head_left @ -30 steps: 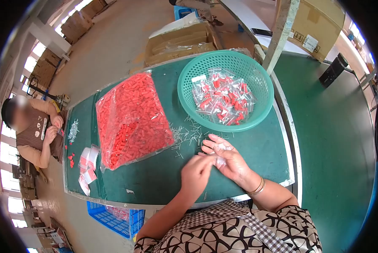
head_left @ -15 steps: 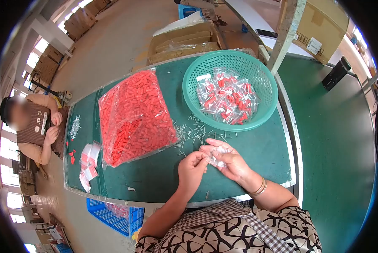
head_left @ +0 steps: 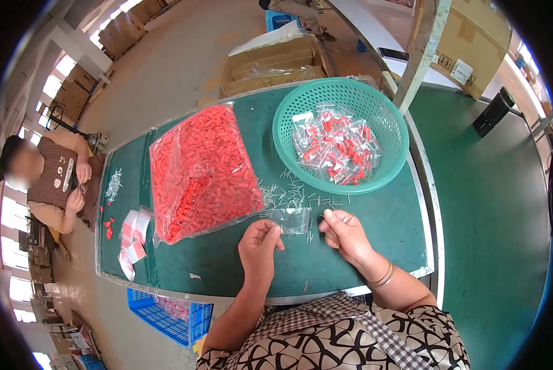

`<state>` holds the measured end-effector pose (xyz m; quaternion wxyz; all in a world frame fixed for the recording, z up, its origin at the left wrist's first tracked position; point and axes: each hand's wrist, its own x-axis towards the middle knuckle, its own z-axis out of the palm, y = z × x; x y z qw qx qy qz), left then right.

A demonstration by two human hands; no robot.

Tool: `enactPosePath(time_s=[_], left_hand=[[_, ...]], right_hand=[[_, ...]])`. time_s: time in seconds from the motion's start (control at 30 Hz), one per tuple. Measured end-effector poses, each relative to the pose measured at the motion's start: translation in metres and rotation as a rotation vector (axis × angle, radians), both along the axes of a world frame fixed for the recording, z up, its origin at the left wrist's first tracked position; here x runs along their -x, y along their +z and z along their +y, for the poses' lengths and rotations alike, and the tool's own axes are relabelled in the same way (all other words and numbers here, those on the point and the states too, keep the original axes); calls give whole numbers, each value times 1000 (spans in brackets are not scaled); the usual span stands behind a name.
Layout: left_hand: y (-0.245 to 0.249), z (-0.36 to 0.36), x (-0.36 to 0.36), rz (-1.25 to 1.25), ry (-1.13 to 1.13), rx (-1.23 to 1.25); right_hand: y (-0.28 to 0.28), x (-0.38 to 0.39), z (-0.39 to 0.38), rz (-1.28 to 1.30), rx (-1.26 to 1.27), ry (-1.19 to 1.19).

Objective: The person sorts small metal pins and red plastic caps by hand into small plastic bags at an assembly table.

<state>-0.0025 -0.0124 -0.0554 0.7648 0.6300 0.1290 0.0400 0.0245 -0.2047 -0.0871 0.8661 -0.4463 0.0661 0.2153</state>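
Observation:
My left hand (head_left: 258,246) is closed in a pinch at the left end of a small clear plastic bag (head_left: 293,220). The bag is spread flat, and dark green tabletop shows through it. Off to its right, apart from the bag, my right hand (head_left: 347,237) has its fingers curled in with the thumb pressed on them; whatever it holds is hidden. Just beyond the bag lie scattered metal screws or pins (head_left: 292,194). A large clear bag of red plastic plugs (head_left: 202,172) rests past my left hand.
A green basket (head_left: 278,145) holds small packed bags of red pieces (head_left: 341,148). More small bags (head_left: 131,237) lie at the table's left end, near a co-worker (head_left: 54,179). A blue crate (head_left: 165,317) stands below the front edge. A metal post (head_left: 421,58) rises at the right.
My hands have moved apart from a joined position over crumpled clear plastic. A small bag now stretches out flat from my left hand, while my right hand has curled closed.

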Motion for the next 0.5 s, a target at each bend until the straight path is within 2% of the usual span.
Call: enactPosePath(time_s=[0.17,0.33,0.4,0.5], left_hand=[[1,-4,6,19,-10,-1],[-3,-6,9,1,-13,63],[-6,-6,10,8,-36,93],[-8,-9,11,22,-78,94]], right_hand=[[-19,3,-3,-139,304,31],[7,7,28,-372,329,-269],[9,8,29,-330,299,-243],[16,9,10,-101,222,73]])
